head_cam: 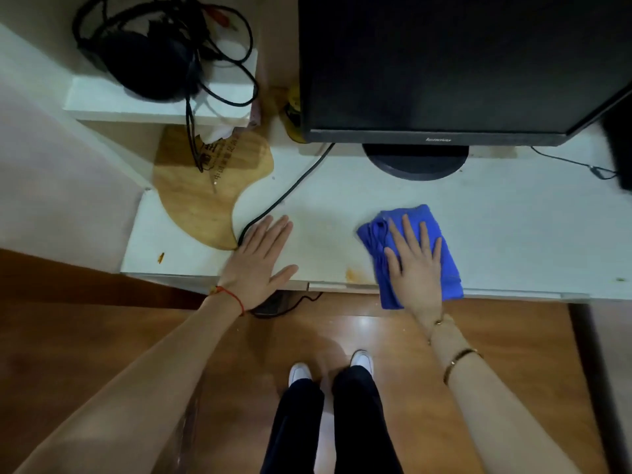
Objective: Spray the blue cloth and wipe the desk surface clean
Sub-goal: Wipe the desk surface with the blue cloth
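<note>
From the head camera, I see the blue cloth [410,254] lying on the white desk [513,227], in front of the monitor [461,63] and a bit to its right side. My right hand [415,265] lies flat on top of the cloth, fingers straight and spread, pressing it down. It does not grip it. The cloth's long side runs from the monitor toward the desk's front edge, and its near end hangs a little over that edge.

Just to the left of the cloth, at the front edge, there is an orange stain [350,275]. I think the next wipe has to go that way, to the left. The right hand is the nearer one.

My left hand [261,261] rests flat on the desk, fingers straight, holding nothing. It is well left of the monitor, just beside a black cable [287,193] and a wooden board [205,189].

Above the board, a headset [147,59] sits on a white shelf.

Below the desk I see a brown wood floor and white shoes. I see no spray bottle.
</note>
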Motion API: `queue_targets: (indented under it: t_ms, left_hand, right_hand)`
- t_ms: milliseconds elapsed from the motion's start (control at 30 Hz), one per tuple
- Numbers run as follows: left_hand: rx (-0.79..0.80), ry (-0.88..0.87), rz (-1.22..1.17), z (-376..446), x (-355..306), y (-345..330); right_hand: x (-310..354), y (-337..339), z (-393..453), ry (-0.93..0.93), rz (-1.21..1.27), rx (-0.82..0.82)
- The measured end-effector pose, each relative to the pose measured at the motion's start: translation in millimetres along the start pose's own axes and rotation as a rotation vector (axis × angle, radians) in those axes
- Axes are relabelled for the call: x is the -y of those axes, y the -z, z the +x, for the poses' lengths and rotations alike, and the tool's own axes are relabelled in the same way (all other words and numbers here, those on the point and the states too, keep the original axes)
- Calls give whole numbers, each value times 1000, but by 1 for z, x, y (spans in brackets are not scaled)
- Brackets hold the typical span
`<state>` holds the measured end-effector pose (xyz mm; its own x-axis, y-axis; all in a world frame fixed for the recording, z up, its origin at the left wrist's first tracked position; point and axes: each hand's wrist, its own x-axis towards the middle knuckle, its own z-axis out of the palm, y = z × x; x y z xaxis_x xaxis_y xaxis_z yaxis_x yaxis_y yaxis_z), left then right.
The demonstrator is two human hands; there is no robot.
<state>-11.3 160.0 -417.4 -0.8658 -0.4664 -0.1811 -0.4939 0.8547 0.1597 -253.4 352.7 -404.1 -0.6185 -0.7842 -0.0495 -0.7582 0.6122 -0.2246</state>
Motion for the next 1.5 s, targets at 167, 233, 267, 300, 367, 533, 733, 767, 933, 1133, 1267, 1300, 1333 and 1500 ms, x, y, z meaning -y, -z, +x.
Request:
queue_targets:
  t_ms: [167,233,267,300,367,533,733,767,933,1133,1267,1300,1333,1500]
  left_hand:
    - [-21,5,33,1,2,-3]
    - [-37,-10,25,1,2,-4]
    - [-42,-12,24,0,2,-4]
    - [-46,-12,22,0,2,-4]
    - [-48,-11,11,0,1,-3]
    - [-41,10,30,0,0,-4]
    - [-63,-5,45,0,1,-5]
    - [-60,-6,44,0,1,-5]
    - [-59,12,48,0,-1,-4]
    - [-64,12,53,1,-1,-5]
    - [-56,5,55,1,-1,-2]
    - [-55,9,60,1,-1,-3]
    - [-56,14,65,0,-1,-3]
    - [-64,20,80,2,-1,-3]
  right_hand:
    - [68,-17,-4,91,-56,46]
    - [73,-18,-17,196,-62,77]
    - [66,-16,-23,225,-70,89]
    - [53,-14,-26,230,-80,86]
    - [20,-7,-27,131,-88,48]
    - [23,-7,-12,-140,-69,-10]
    - [45,-11,-24,181,-113,98]
    - [26,-6,-22,135,-115,84]
    - [-5,1,0,-258,-28,-10]
    - [73,-18,-26,180,-116,76]
    - [18,-5,-30,179,-134,76]
    - [7,-3,-24,79,-116,47]
    - [3,-3,-17,-16,-93,15]
    - [86,-21,-19,75,-108,54]
